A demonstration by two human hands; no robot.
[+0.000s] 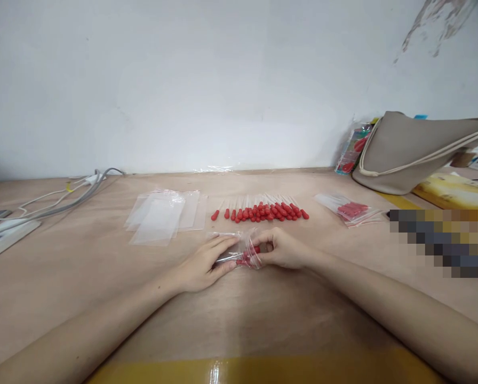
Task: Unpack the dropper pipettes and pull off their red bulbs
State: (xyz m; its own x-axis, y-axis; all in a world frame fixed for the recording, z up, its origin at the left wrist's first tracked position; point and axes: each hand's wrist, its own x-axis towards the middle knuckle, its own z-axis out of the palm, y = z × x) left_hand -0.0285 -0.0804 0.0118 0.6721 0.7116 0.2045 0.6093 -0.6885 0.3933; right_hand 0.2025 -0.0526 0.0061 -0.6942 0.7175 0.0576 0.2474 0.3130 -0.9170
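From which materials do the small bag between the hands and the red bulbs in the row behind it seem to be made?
Small bag: probably thin, clear, glossy plastic film; it creases, catches light and shows red pieces through it.
Red bulbs: perhaps rubber or plastic, smooth; rounded, evenly coloured shapes suggest moulding.

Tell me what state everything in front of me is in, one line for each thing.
Held bag, clear, red-tipped sticks inside, seal unclear
Left hand, touching the held bag, grip unclear
Right hand, pinching the held bag
Loose red-tipped sticks, lying in a row, partly piled
Flat bags, overlapping
Filled bag, lying down, red pieces inside
Grey bag, slumped
Cables, loosely curved
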